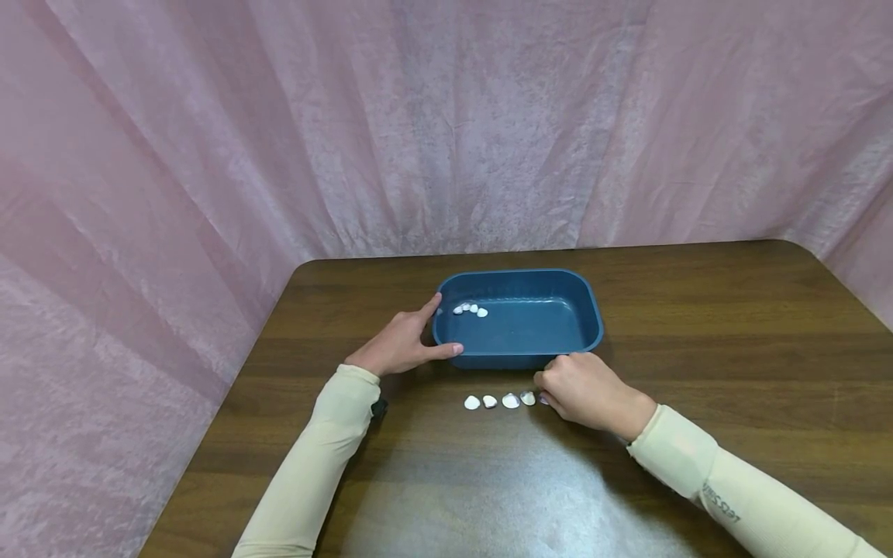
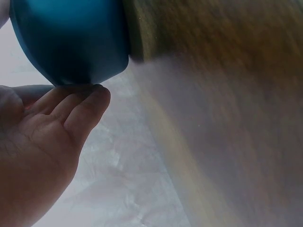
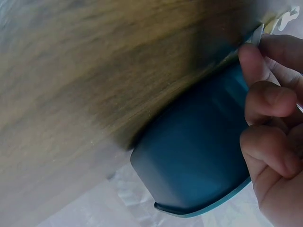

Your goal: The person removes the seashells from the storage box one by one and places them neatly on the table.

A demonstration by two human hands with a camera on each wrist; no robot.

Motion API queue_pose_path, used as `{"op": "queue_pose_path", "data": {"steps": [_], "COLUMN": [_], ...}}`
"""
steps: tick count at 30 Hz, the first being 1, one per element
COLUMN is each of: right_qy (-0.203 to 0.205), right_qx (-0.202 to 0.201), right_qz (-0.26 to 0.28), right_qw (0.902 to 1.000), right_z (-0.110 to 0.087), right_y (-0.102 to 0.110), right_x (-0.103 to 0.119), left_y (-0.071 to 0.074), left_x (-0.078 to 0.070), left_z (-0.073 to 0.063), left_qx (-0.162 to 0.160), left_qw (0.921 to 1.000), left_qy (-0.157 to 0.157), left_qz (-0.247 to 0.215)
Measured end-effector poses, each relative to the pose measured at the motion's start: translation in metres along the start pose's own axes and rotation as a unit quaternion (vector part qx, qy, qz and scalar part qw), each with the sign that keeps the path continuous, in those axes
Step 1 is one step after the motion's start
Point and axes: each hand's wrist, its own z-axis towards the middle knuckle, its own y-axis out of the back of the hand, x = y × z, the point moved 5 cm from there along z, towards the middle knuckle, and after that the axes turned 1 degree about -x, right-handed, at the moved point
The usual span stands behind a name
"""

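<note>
A blue plastic bin (image 1: 518, 361) stands on the table with several small white seashells (image 1: 482, 312) inside, near its left end. My left hand (image 1: 405, 341) rests against its left end, thumb over the front rim and index finger along the left side. In the left wrist view its fingertips (image 2: 97, 97) touch the bin's outer wall. In front of the bin lies a row of seashells (image 1: 511, 401). At that row's right end my right hand (image 1: 586, 391) pinches a shell (image 3: 258, 34) between thumb and index finger, other fingers curled. The hand partly hides this shell.
The brown wooden table (image 1: 725, 349) extends to both sides of the bin. A pink velvety curtain (image 1: 446, 132) hangs behind and beside the table.
</note>
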Motion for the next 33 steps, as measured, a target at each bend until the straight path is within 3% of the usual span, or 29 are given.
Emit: {"op": "queue_pose_path", "data": {"steps": [20,33], "right_qy": [0.006,0.098], "right_qx": [-0.005,-0.016], "right_qz": [-0.013,0.034], "right_qw": [0.9999,0.9945], "right_z": [-0.002,0.017], "right_y": [0.005,0.033], "right_x": [0.001,0.009], "left_y": [0.000,0.001], "left_x": [-0.001,0.000], "left_z": [0.000,0.001], "left_qx": [-0.003,0.002], "left_qw": [1.0000,1.0000], "left_qy": [-0.003,0.001], "left_qz": [-0.005,-0.003]}}
